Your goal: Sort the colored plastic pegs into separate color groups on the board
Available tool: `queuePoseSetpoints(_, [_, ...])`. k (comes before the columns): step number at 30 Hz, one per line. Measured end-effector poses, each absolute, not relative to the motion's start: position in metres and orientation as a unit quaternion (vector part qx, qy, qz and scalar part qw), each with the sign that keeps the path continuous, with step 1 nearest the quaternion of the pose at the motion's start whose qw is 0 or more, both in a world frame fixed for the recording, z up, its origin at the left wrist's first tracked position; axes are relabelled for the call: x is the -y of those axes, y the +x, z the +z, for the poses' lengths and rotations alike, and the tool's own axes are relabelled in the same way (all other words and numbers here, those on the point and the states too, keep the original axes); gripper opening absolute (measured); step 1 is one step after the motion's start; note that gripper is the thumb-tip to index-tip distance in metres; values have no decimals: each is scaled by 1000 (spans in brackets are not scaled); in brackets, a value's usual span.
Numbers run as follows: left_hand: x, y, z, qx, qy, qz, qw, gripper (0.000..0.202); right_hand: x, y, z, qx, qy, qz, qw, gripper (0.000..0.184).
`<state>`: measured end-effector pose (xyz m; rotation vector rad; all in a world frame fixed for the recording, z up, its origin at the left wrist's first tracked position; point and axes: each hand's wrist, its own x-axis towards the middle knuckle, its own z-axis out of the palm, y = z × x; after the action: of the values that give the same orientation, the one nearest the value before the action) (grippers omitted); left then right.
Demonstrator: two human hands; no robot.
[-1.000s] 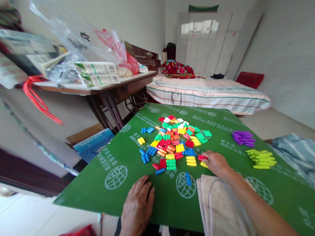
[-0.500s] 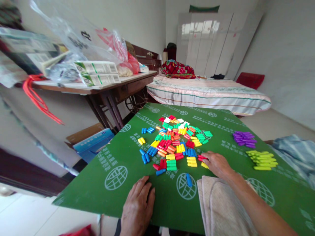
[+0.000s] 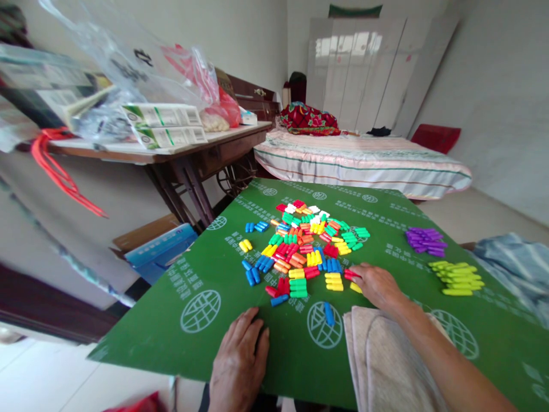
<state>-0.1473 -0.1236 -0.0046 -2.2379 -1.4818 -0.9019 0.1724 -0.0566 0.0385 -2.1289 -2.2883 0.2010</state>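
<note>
My right hand (image 3: 375, 283) reaches over the green board (image 3: 141, 337), its fingertips closed on a small red plastic peg (image 3: 350, 274). Just under those fingers lies a yellow peg (image 3: 355, 287). My left hand (image 3: 242, 352) rests palm down near the board's front edge, fingers stretched out and holding nothing. Many short, rounded pegs in several colours are spread over the middle, mostly in small same-coloured groups, such as green pegs (image 3: 298, 288) and yellow pegs (image 3: 334, 281). A lone blue peg (image 3: 329, 313) lies between my hands.
A folded beige cloth (image 3: 377, 355) lies under my right forearm. Purple pegs (image 3: 426, 241) and lime-green pegs (image 3: 457, 278) are piled at the right. Leftward stands a side table (image 3: 240, 136) with boxes and plastic bags; a bed (image 3: 360, 157) is beyond the board.
The view has shifted very slightly. Both hands stay in place, and the pegs lie as before.
</note>
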Motion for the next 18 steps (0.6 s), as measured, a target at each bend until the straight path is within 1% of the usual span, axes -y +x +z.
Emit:
queuePoseSetpoints(9, [124, -147, -5, 515, -780, -323, 150, 22, 54, 177, 32, 735, -674, 75, 15, 28])
queuePoseSetpoints(18, [124, -146, -4, 518, -780, -318, 147, 21, 56, 173, 35, 734, -676, 63, 8, 30])
